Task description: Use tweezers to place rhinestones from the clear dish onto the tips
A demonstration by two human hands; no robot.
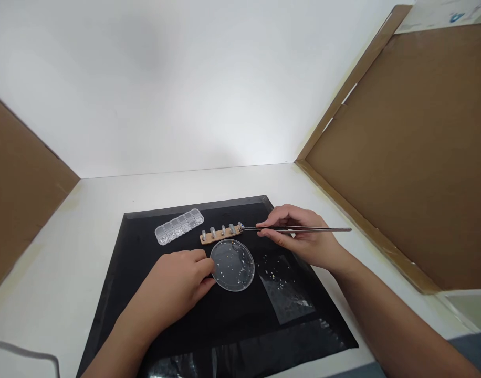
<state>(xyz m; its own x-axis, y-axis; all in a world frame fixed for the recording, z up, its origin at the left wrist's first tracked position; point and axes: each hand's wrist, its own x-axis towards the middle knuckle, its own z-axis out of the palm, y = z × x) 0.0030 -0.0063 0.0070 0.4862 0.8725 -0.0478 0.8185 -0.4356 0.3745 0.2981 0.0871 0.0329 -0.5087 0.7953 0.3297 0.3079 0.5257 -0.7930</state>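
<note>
Pinching tweezers w/ tips at the R end of the wooden strip on the black mat, the R hand approx. follows its L–R long axis; L hand, apart, touches the clear dish, grip unclear.

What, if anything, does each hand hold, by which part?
Right hand: tweezers, pinched nearer the tips. Left hand: at the left rim of the dish; grip cannot be told.

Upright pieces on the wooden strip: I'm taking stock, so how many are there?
5 along the wooden strip: the left-end piece, the second piece, the middle piece, the fourth piece, and the right-end piece, which the tweezers may partly hide.
</note>
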